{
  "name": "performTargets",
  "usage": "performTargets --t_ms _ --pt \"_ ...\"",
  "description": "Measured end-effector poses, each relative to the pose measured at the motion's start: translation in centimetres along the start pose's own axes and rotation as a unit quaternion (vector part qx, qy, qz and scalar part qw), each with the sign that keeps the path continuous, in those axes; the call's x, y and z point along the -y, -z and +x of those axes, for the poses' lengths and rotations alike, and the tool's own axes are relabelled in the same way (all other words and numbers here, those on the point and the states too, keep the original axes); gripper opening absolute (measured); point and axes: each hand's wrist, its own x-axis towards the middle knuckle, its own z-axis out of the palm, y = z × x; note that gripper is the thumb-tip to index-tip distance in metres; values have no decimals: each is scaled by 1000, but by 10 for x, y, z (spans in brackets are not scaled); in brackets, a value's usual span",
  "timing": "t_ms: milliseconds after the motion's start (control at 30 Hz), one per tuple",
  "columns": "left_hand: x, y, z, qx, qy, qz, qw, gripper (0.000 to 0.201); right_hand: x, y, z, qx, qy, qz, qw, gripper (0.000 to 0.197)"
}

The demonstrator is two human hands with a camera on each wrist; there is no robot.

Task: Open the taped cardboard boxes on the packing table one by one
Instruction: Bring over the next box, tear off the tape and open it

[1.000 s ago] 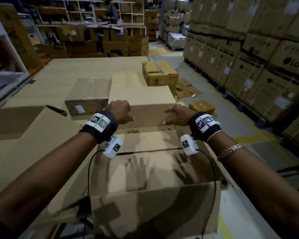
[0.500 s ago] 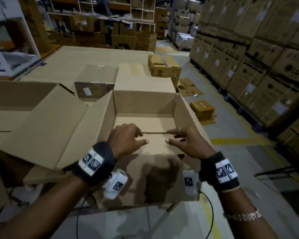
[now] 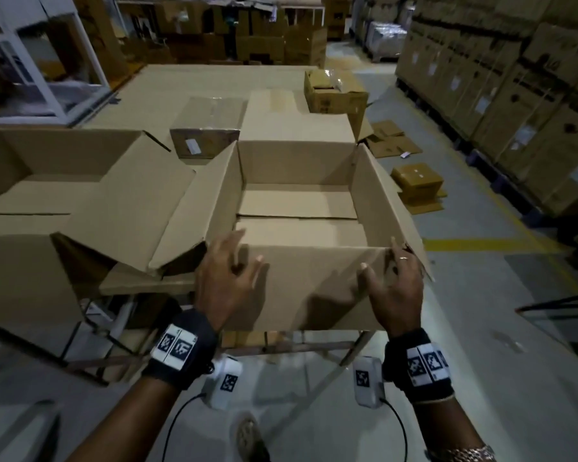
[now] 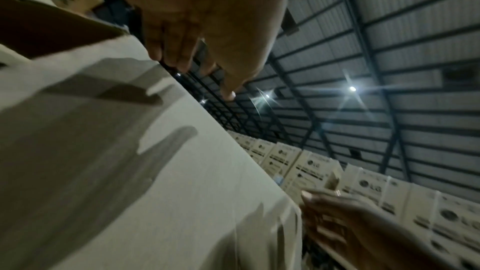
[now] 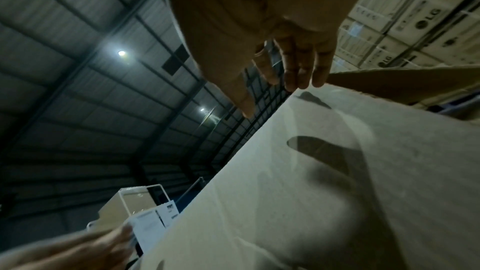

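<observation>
A large cardboard box (image 3: pixel 297 168) stands open at the table's near edge, empty inside, all flaps spread outward. Its near flap (image 3: pixel 314 285) hangs down toward me over the table edge. My left hand (image 3: pixel 227 275) lies with straight fingers at the flap's upper left corner. My right hand (image 3: pixel 392 281) does the same at the upper right corner. The wrist views show the left hand (image 4: pixel 207 28) and right hand (image 5: pixel 272 28) spread, fingertips at the fold of the flap (image 4: pixel 130 171), holding nothing. A taped box (image 3: pixel 207 128) and a closed box (image 3: pixel 294 118) stand behind.
Another large opened box (image 3: pixel 64 181) sits to the left, its flap overlapping mine. A small opened box (image 3: pixel 334 91) is at the table's far right. Flattened cardboard and a small box (image 3: pixel 417 181) lie on the floor. Stacked cartons (image 3: pixel 514 95) line the right aisle.
My hands came back from the far flap to the near one and folded it down toward me. The box now stands fully open, and my fingers have straightened.
</observation>
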Motion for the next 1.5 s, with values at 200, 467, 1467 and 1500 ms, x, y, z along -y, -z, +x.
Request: performTargets --t_ms 200,467,1467,1500 --pt "35 24 12 16 283 -55 957 74 -19 -4 25 -29 -76 9 997 80" --pt "62 19 47 -94 334 -304 887 85 -28 -7 62 -103 -219 206 948 87" --pt "-17 88 171 -45 -107 227 967 39 57 51 192 -50 302 -190 933 28" --pt "-22 91 174 -41 -118 236 964 44 62 49 193 -56 314 -201 926 27"
